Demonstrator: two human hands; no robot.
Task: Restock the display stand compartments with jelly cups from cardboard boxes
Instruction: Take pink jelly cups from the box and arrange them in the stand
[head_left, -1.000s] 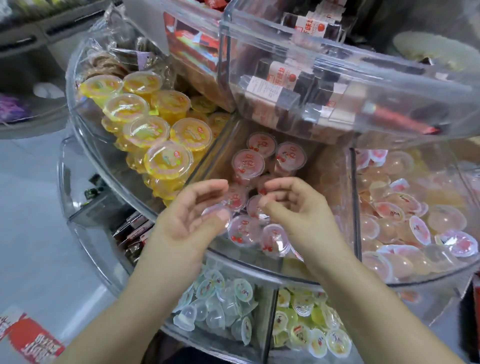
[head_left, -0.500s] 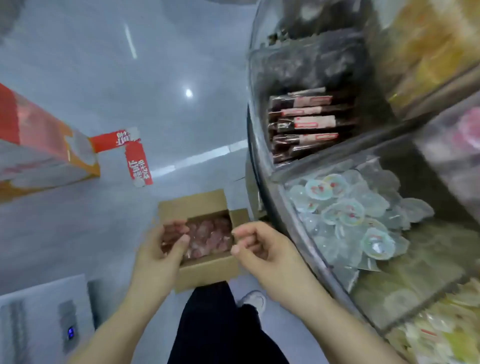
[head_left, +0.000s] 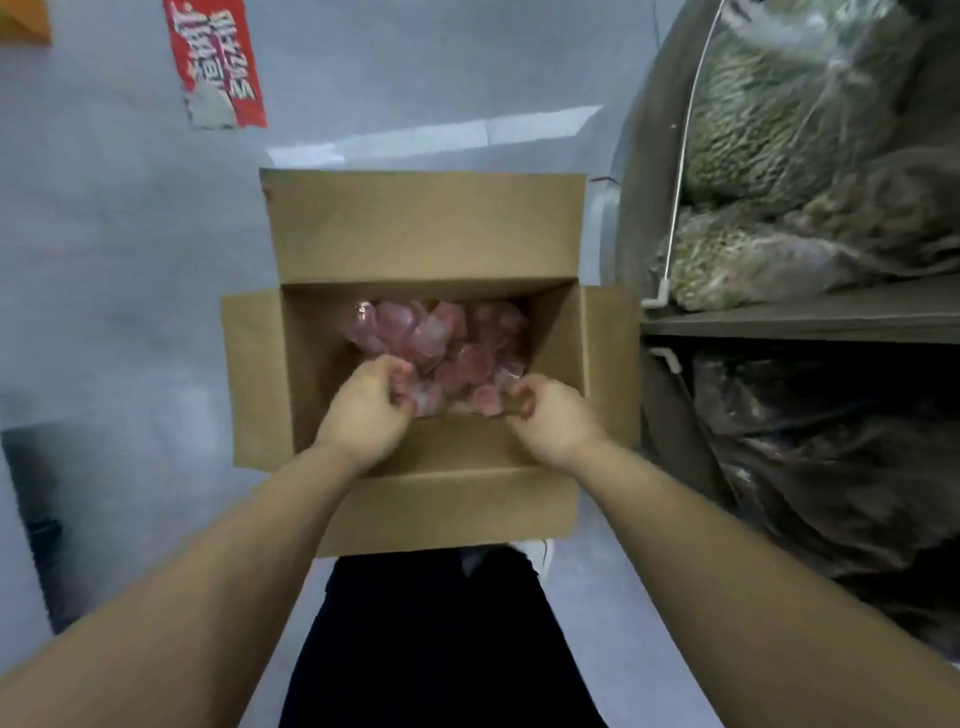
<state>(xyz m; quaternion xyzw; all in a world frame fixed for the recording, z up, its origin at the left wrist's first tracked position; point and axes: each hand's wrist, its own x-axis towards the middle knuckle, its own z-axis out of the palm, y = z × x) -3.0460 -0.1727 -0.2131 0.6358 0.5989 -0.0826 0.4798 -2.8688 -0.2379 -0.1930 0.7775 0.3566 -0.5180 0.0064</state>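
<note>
An open cardboard box (head_left: 426, 228) sits on the grey floor in front of me, its flaps spread out. Several pink jelly cups (head_left: 447, 338) lie heaped inside it. My left hand (head_left: 369, 410) reaches into the box at the near left of the heap, fingers curled down around cups. My right hand (head_left: 550, 415) is in the box at the near right, fingers curled onto the cups too. The picture is blurred, so single cups in either hand are hard to make out.
The display stand's lower tier (head_left: 810, 322) curves along the right side, with bagged goods (head_left: 779, 119) above its shelf and dark bags (head_left: 831, 457) below. A red printed sheet (head_left: 218, 57) lies on the floor beyond the box. My dark trouser leg (head_left: 431, 639) is below the box.
My view swung from the stand's jelly compartments down to the floor. Both hands left the red jelly compartment and dropped into the cardboard box, closing onto the pink cups.
</note>
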